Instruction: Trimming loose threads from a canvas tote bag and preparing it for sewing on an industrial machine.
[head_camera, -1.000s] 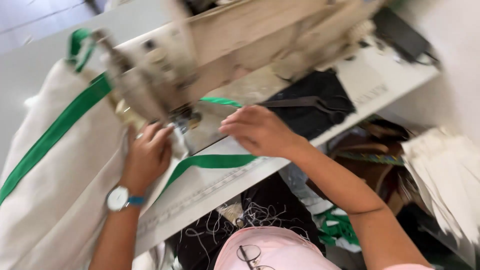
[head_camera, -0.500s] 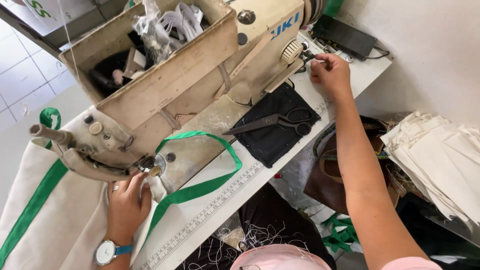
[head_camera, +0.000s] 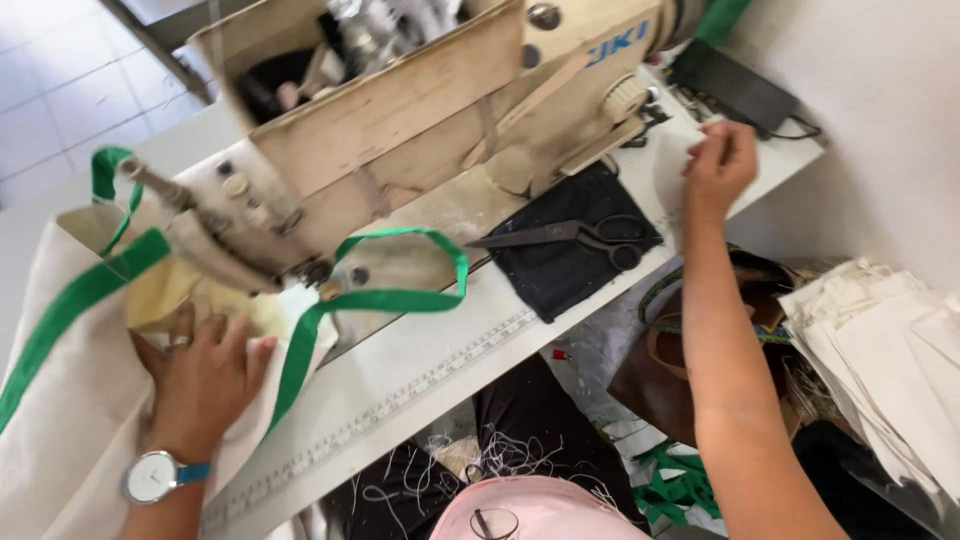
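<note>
My left hand lies flat, fingers released, pinning the cream bag beneath the sewing machine; upper right, my right hand pinches closed, contents indiscernible.

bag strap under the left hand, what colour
Green strap on a cream bag; head view.
</note>
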